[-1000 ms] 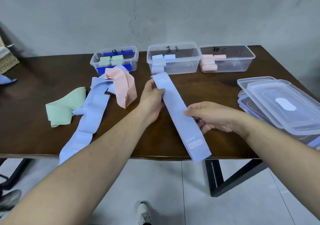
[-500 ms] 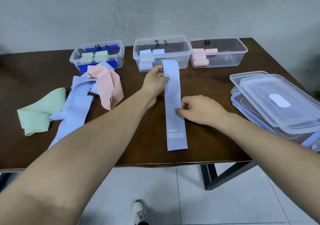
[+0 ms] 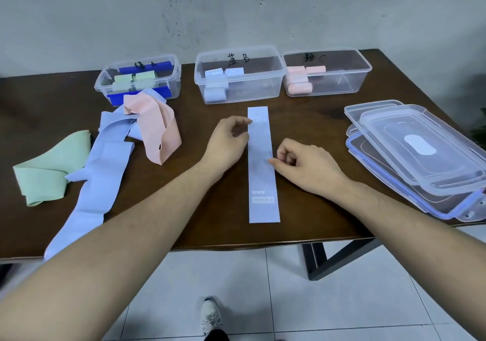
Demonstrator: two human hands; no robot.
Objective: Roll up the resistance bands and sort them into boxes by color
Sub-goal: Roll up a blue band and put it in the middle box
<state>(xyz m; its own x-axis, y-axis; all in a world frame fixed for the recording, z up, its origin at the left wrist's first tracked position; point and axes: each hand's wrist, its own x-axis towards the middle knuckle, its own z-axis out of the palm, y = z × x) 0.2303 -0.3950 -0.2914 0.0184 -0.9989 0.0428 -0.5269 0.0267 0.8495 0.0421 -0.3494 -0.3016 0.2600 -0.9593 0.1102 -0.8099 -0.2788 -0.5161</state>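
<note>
On tabletop [image 3: 200,209]: flat blue band [image 3: 261,167], left hand [image 3: 226,143] and right hand [image 3: 305,164] fingers loosely curled at edges, pinching nothing; risk: crooked roll.

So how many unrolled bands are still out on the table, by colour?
Blue: 2, the flat band under both hands and the crumpled blue one
Pink: 1
Green: 1
Total: 4

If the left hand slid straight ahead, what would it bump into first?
Probably the clear middle box holding blue rolls; the left hand points that way beside the flat blue band, with bare table between, though depth is uncertain.
</note>
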